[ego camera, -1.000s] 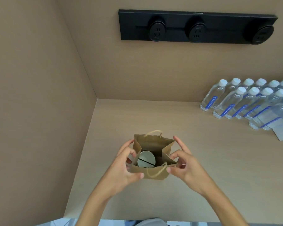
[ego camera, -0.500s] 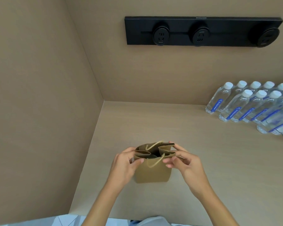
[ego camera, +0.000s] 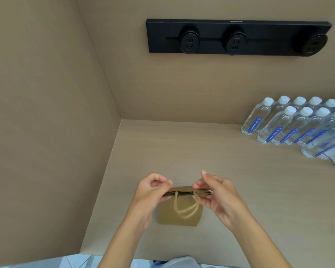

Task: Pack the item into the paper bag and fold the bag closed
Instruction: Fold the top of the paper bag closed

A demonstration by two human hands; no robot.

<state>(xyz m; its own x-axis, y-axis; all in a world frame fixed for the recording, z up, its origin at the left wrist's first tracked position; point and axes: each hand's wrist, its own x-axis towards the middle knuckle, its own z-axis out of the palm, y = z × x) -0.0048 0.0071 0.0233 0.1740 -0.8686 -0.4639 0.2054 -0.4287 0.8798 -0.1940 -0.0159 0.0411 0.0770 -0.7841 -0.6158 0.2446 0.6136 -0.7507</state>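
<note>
The paper bag (ego camera: 180,215) was plain brown with tan handles (ego camera: 185,209); bottles (ego camera: 290,124) were clear, white-capped, blue-labelled; the socket strip (ego camera: 238,37) black.

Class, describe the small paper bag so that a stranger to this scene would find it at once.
Start at the long black socket strip on the back wall and drop straight down to the beige tabletop. There stands a small brown paper bag, pinched shut at the top between two hands. Unlike the clear water bottles at right, it has looped cord handles.
</note>
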